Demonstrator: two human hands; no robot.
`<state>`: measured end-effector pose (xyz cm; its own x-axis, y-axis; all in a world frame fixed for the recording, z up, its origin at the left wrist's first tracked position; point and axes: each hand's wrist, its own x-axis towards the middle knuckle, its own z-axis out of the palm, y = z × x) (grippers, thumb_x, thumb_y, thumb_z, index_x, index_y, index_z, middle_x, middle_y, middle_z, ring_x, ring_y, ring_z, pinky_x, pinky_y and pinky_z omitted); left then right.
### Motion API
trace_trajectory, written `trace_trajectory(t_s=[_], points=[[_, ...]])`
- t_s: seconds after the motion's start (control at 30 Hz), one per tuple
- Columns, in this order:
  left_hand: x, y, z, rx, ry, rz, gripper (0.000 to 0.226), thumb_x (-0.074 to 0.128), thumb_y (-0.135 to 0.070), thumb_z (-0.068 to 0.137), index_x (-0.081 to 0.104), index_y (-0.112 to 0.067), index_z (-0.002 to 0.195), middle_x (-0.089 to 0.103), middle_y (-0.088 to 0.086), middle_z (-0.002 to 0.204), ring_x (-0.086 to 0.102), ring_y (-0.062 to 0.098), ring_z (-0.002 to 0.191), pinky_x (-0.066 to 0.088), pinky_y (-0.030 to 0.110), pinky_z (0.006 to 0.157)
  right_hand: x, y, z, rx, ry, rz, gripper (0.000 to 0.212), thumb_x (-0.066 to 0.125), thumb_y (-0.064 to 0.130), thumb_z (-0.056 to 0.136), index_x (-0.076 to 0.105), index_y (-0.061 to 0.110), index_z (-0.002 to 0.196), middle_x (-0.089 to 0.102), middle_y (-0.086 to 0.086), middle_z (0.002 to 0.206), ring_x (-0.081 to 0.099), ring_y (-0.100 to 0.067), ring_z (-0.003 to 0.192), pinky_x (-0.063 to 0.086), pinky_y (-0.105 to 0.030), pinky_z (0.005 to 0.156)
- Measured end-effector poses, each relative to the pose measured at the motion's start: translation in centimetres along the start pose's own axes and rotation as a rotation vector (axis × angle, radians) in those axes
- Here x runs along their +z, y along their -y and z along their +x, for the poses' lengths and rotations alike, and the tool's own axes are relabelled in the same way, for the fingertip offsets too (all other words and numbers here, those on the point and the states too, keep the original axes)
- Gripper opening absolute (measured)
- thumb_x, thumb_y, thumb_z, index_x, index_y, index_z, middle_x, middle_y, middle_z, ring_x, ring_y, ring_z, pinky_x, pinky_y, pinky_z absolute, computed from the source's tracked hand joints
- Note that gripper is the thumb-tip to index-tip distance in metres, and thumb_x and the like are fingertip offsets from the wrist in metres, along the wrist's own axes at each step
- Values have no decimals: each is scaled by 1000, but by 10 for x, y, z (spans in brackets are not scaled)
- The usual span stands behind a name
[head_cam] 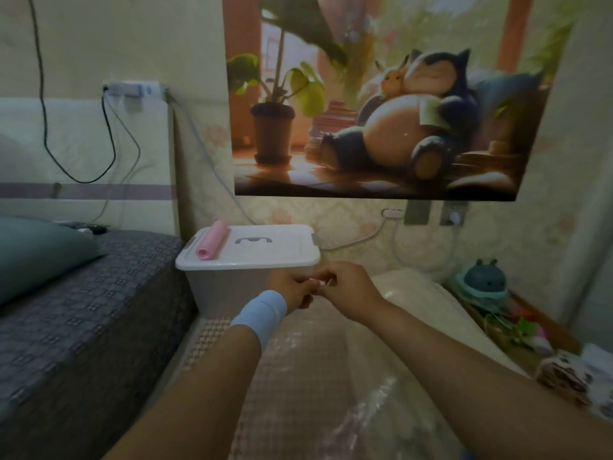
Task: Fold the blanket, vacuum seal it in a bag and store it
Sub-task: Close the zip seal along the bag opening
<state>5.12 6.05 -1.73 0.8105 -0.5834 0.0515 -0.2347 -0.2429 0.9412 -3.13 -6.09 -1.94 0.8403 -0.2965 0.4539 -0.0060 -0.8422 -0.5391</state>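
Pinched white piece (321,281) too small to identify, bag (315,393) cut off at bottom edge

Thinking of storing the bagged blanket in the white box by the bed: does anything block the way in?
Yes. The lid of the box is on, and a pink roll lies on its left side. The left hand and right hand pinch a small white piece at the bag's far edge.
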Motion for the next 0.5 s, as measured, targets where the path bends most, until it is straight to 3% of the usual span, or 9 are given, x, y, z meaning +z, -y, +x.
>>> trace_trajectory(t_s=[0.07, 0.13, 0.23, 0.3, 0.37, 0.5], points=[[14, -5, -16, -30, 50, 56, 16, 65, -12, 90, 72, 0, 98, 65, 15, 77, 56, 18, 58, 56, 26, 60, -17, -5, -22, 29, 46, -30, 24, 80, 32, 79, 76, 15, 96, 71, 3, 86, 61, -8, 74, 45, -21, 67], [32, -8, -29, -53, 108, 150, 17, 55, -17, 96, 69, -9, 89, 68, 10, 86, 59, 20, 65, 55, 31, 63, -36, -13, -45, 77, 37, -88, 35, 77, 33, 81, 73, 16, 112, 72, -1, 105, 64, -17, 96, 50, -33, 87], [66, -9, -41, -78, 156, 317, 22, 42, -25, 99, 60, -14, 95, 63, 14, 108, 61, 31, 87, 55, 41, 74, -63, -37, -81, 295, 140, -403, 56, 59, 55, 89, 47, 39, 142, 45, 5, 150, 36, -23, 140, 24, -55, 114], [90, -4, -44, -29, 210, 530, 27, 41, -27, 99, 58, -14, 116, 54, 15, 122, 57, 36, 105, 50, 42, 87, -72, -61, -105, 467, 385, -528, 74, 48, 71, 87, 20, 49, 152, 8, 3, 165, 3, -29, 151, 3, -69, 113], [121, 5, -47, 10, 297, 681, 31, 43, -28, 99, 57, -14, 123, 48, 14, 133, 53, 36, 115, 44, 38, 93, -75, -86, -133, 561, 535, -536, 84, 40, 81, 84, 2, 52, 153, -19, 6, 164, -18, -25, 151, -1, -74, 110], [182, 19, -43, 62, 419, 614, 25, 48, -18, 97, 59, -5, 114, 55, 14, 128, 54, 30, 114, 40, 27, 88, -78, -130, -163, 520, 405, -523, 86, 34, 85, 82, -5, 54, 151, -28, 10, 161, -23, -19, 149, 2, -76, 109]])
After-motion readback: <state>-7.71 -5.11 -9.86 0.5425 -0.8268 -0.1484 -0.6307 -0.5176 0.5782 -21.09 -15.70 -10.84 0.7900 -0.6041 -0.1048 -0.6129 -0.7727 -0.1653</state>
